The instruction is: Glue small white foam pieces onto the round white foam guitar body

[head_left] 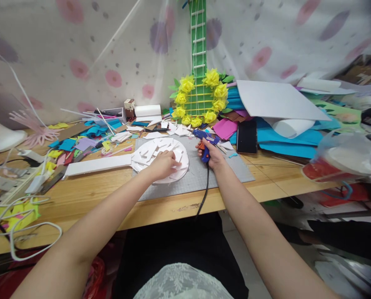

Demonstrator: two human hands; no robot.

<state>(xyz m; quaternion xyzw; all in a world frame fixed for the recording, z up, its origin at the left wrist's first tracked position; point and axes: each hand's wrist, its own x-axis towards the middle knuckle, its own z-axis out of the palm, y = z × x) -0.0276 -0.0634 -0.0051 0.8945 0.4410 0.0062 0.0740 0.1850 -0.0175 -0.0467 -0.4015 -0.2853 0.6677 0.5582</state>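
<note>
My right hand [212,153] is wrapped round a blue hot glue gun [205,155] with an orange trigger, its nozzle toward the upper left and its black cord hanging over the table edge. My left hand [165,165] reaches over a white round board [136,160] covered with loose white scraps [154,147]. Its fingers are curled and pinched among the scraps; whatever they hold is hidden. A long white strip [98,165] joins the disc's left side, giving a banjo-like shape. Under the disc lies a grey cutting mat [193,182].
Behind the mat stands a green paper guitar [199,95] with yellow flowers. A black phone [246,137] and stacked blue and white sheets [278,99] lie right, near a plastic cup [320,170]. Coloured scraps [94,131] and white cables [32,226] crowd the left.
</note>
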